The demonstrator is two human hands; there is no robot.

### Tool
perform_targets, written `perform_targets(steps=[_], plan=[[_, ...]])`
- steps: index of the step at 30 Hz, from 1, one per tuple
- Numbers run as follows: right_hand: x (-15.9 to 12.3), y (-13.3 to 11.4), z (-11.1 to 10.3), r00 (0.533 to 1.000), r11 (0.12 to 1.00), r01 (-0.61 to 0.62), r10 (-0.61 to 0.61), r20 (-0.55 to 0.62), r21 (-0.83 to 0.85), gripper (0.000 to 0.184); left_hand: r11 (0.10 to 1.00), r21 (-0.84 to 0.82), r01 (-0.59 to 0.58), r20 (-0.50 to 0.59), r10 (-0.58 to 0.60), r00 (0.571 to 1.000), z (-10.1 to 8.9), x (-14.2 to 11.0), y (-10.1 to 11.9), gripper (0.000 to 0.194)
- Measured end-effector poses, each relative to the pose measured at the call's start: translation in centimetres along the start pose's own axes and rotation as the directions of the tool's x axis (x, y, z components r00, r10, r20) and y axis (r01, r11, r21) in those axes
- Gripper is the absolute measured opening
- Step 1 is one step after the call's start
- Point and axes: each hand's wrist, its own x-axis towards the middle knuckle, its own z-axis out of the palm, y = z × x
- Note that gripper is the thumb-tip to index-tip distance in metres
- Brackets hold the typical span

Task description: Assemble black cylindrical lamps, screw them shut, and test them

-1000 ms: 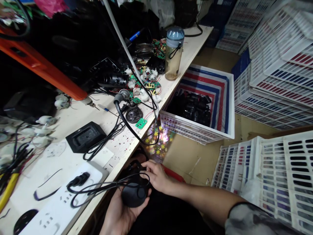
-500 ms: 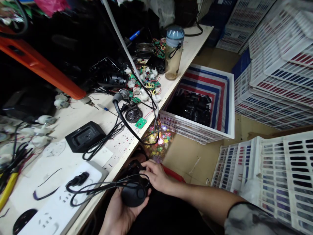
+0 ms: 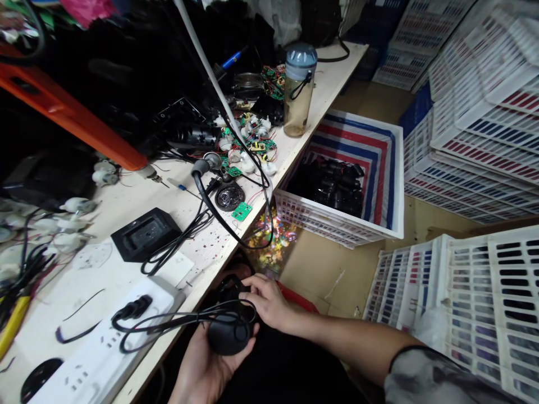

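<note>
Below the table's edge, a black device with a round, flat base point(image 3: 229, 335) rests in my left hand point(image 3: 206, 359), whose fingers curl under and around it. My right hand point(image 3: 268, 303) closes on the upper, dark part of the same device, with thumb and fingers bent. Much of that upper part is lost in shadow and behind my fingers. A thin black cable point(image 3: 189, 318) loops over the device, and a black plug point(image 3: 137, 307) sits in the white power strip point(image 3: 99, 342). On the floor beyond my hands lies a patch of bright multicoloured light point(image 3: 272, 238).
On the table stand a black square holder point(image 3: 145, 233), a soldering iron tip point(image 3: 159, 178), a green circuit board point(image 3: 242, 211) and a bottle point(image 3: 298, 92). Parts pile up behind. A white crate point(image 3: 337, 221) holds black pieces; more crates point(image 3: 484, 303) stand at right.
The coloured light on the floor has shifted and shows a different, brighter pattern. Both hands and the device have hardly moved.
</note>
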Motion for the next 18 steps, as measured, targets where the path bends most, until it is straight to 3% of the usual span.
perform_targets(steps=[18], plan=[[-0.01,-0.29,-0.12,1.0,1.0,-0.026,0.026,-0.004,0.017,0.01,1.0,0.0,0.006,-0.008,-0.006,1.0,0.05,0.14,0.06,0.043]])
